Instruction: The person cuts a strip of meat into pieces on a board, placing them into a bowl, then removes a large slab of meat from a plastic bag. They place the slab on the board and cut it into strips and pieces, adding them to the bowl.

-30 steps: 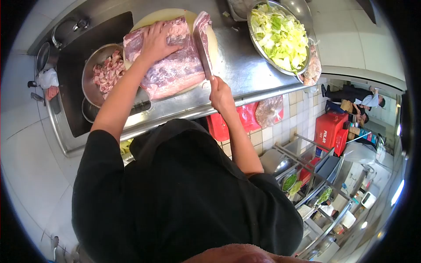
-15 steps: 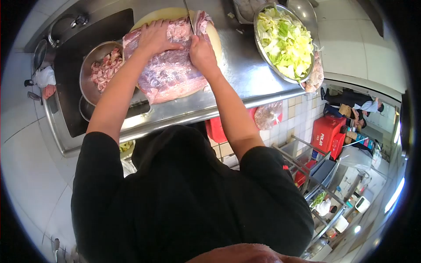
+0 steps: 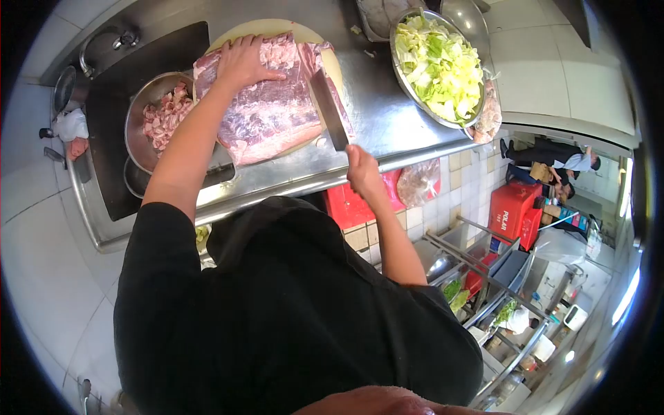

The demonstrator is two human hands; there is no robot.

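A large slab of raw meat (image 3: 270, 114) covers most of a round, pale cutting board (image 3: 238, 29) on the steel counter. My left hand (image 3: 243, 63) lies on the slab's far left part, fingers stretched and thumb spread to the right. Gripped by its handle in my right hand (image 3: 364, 171) is a broad-bladed kitchen knife (image 3: 332, 117). Its blade runs along the slab's right side, tip pointing away from me. A narrow strip of meat (image 3: 338, 91) shows just right of the blade. My right fist is near the counter's front edge.
Left of the board, a metal bowl (image 3: 135, 138) of small meat pieces (image 3: 164, 116) sits over the dark sink (image 3: 104, 159). On the right stands a bowl of chopped lettuce (image 3: 439, 66). Beyond are a metal rack (image 3: 477, 266), a red cooler (image 3: 510, 213) and people (image 3: 553, 158) farther off.
My right hand has drawn back toward me and right, pulling the knife along the slab's right side. The blade now shows broadly. My left hand has stayed on the meat.
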